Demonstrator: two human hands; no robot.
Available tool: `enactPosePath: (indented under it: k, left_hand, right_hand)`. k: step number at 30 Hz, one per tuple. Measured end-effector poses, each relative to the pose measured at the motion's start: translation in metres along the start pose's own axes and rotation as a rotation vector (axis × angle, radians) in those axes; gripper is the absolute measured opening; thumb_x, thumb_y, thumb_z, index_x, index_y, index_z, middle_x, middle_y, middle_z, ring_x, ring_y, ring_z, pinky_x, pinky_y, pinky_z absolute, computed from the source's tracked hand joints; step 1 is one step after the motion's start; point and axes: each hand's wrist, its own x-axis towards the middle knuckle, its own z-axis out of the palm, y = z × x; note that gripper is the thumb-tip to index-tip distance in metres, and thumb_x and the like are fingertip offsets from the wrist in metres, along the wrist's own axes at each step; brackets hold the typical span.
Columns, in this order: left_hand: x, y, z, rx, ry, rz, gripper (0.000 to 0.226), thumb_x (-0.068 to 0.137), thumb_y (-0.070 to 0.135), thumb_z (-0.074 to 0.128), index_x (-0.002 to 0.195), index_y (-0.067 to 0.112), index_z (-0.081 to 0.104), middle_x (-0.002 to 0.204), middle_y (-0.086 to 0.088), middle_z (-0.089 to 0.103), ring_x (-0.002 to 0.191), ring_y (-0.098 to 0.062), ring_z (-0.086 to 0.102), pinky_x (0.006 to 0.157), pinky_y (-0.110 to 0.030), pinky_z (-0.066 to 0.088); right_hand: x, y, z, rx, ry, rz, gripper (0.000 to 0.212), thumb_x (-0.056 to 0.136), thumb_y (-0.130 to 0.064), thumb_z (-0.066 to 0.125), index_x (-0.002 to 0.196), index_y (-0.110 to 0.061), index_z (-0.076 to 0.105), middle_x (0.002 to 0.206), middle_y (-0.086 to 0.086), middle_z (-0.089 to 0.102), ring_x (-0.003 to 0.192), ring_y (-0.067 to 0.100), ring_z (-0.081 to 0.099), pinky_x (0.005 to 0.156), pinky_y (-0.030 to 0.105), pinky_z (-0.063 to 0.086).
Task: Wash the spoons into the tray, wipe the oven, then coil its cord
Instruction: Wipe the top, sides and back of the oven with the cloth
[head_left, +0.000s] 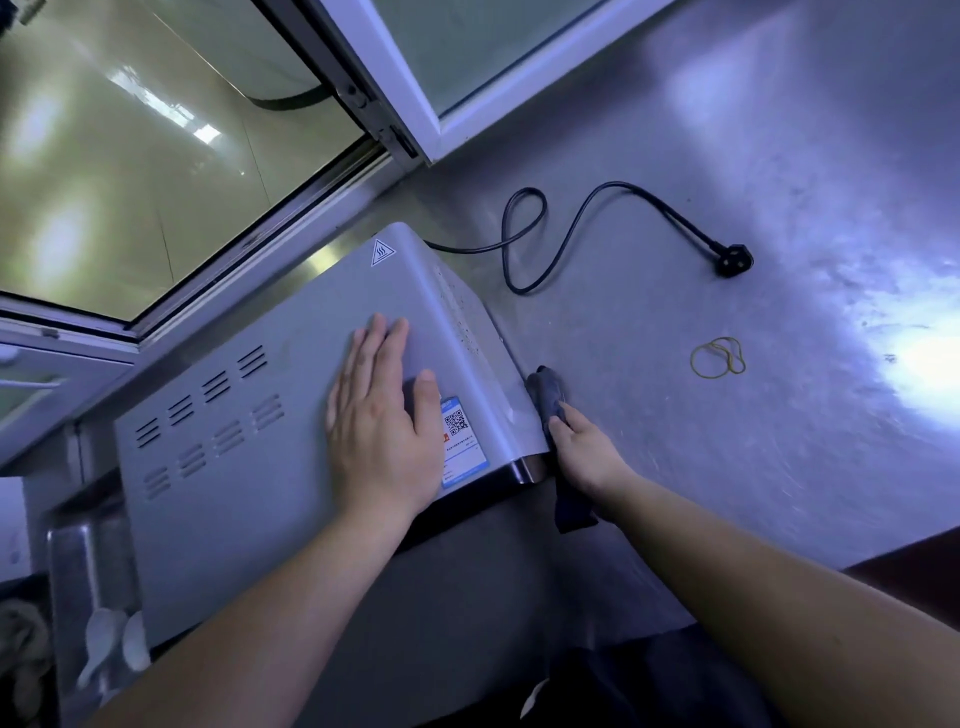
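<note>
A grey oven (249, 467) with vent slots and a blue QR sticker stands on the steel counter (727, 467). My left hand (382, 421) lies flat and open on its top. My right hand (584, 449) presses a dark cloth (548, 395) against the oven's right side, low by the counter. The black cord (566, 234) runs loose from the oven's back across the counter and ends in a plug (732, 260). Two white spoons (117, 644) lie in a metal tray (78, 566) at the lower left.
Yellow rubber bands (719, 356) lie on the counter right of the oven. A white-framed window (400, 104) stands open behind the oven. The counter's front edge runs at the lower right.
</note>
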Motion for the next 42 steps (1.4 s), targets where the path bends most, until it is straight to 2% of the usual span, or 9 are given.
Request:
enactPosePath:
  k: [5, 12, 14, 17, 20, 28, 37, 40, 42]
  left_hand:
    - [0.0, 0.0, 0.0, -0.003, 0.003, 0.0, 0.059, 0.102, 0.039, 0.036, 0.159, 0.024, 0.039, 0.169, 0.008, 0.03, 0.158, -0.012, 0.021, 0.127, -0.041, 0.02]
    - [0.001, -0.001, 0.0, 0.0, 0.006, 0.008, 0.06, 0.101, 0.04, 0.035, 0.158, 0.023, 0.04, 0.168, 0.006, 0.031, 0.157, -0.013, 0.022, 0.127, -0.038, 0.019]
    - [0.001, -0.001, 0.0, 0.0, 0.005, 0.008, 0.06, 0.101, 0.041, 0.035, 0.158, 0.023, 0.04, 0.169, 0.007, 0.031, 0.157, -0.013, 0.022, 0.126, -0.038, 0.019]
    - [0.001, 0.0, 0.0, -0.001, 0.008, 0.008, 0.06, 0.101, 0.04, 0.035, 0.158, 0.023, 0.04, 0.169, 0.006, 0.031, 0.157, -0.014, 0.022, 0.126, -0.038, 0.019]
    - [0.0, 0.0, -0.001, 0.006, 0.007, 0.011, 0.06, 0.101, 0.04, 0.035, 0.159, 0.022, 0.04, 0.169, 0.005, 0.03, 0.158, -0.014, 0.022, 0.126, -0.037, 0.018]
    - [0.0, -0.001, 0.0, -0.001, 0.016, 0.018, 0.058, 0.102, 0.035, 0.036, 0.158, 0.021, 0.041, 0.168, 0.004, 0.032, 0.157, -0.016, 0.023, 0.127, -0.04, 0.021]
    - [0.001, -0.001, 0.001, 0.006, 0.025, 0.021, 0.059, 0.101, 0.039, 0.036, 0.158, 0.022, 0.042, 0.168, 0.005, 0.032, 0.157, -0.015, 0.024, 0.126, -0.038, 0.021]
    - [0.001, -0.001, 0.0, 0.005, 0.02, 0.023, 0.06, 0.101, 0.04, 0.035, 0.158, 0.023, 0.041, 0.168, 0.006, 0.031, 0.157, -0.014, 0.023, 0.126, -0.038, 0.02]
    - [0.001, -0.002, 0.001, -0.001, 0.015, 0.025, 0.061, 0.101, 0.041, 0.034, 0.158, 0.023, 0.041, 0.168, 0.007, 0.031, 0.157, -0.013, 0.022, 0.127, -0.038, 0.02]
  right_hand:
    - [0.017, -0.031, 0.0, 0.049, -0.021, 0.105, 0.041, 0.106, -0.032, 0.04, 0.142, -0.025, 0.057, 0.137, -0.003, 0.061, 0.125, 0.022, 0.057, 0.112, 0.039, 0.042]
    - [-0.019, -0.059, 0.001, 0.064, -0.005, -0.073, 0.032, 0.099, -0.027, 0.04, 0.1, -0.04, 0.069, 0.099, -0.018, 0.072, 0.096, 0.004, 0.065, 0.074, 0.018, 0.044]
    - [-0.038, -0.058, 0.001, 0.057, 0.006, -0.132, 0.026, 0.099, -0.026, 0.042, 0.104, -0.031, 0.067, 0.11, -0.006, 0.066, 0.103, 0.008, 0.06, 0.08, 0.014, 0.043]
    - [-0.077, -0.053, 0.0, 0.078, 0.015, -0.242, 0.034, 0.104, -0.023, 0.048, 0.119, -0.048, 0.064, 0.124, -0.015, 0.055, 0.122, -0.006, 0.047, 0.097, 0.003, 0.031]
    - [-0.105, -0.046, -0.002, 0.093, -0.021, -0.351, 0.04, 0.105, -0.023, 0.05, 0.143, -0.034, 0.055, 0.134, -0.017, 0.051, 0.134, -0.008, 0.042, 0.111, 0.006, 0.028]
    - [-0.073, -0.089, -0.004, -0.075, -0.046, -0.711, 0.045, 0.102, -0.017, 0.052, 0.145, -0.027, 0.054, 0.142, -0.01, 0.048, 0.14, 0.009, 0.043, 0.119, 0.022, 0.028]
    - [0.011, -0.106, 0.011, -0.001, -0.058, -0.466, 0.04, 0.105, -0.023, 0.048, 0.143, -0.03, 0.057, 0.135, -0.008, 0.053, 0.124, -0.019, 0.04, 0.098, -0.006, 0.025]
    - [0.024, -0.076, 0.009, 0.017, -0.048, -0.382, 0.03, 0.105, -0.017, 0.047, 0.128, -0.014, 0.066, 0.12, 0.004, 0.062, 0.11, 0.0, 0.05, 0.087, 0.004, 0.035]
    - [0.023, -0.051, 0.006, 0.043, -0.038, -0.262, 0.035, 0.106, -0.026, 0.046, 0.138, -0.025, 0.061, 0.128, -0.011, 0.059, 0.122, 0.001, 0.05, 0.094, 0.007, 0.031]
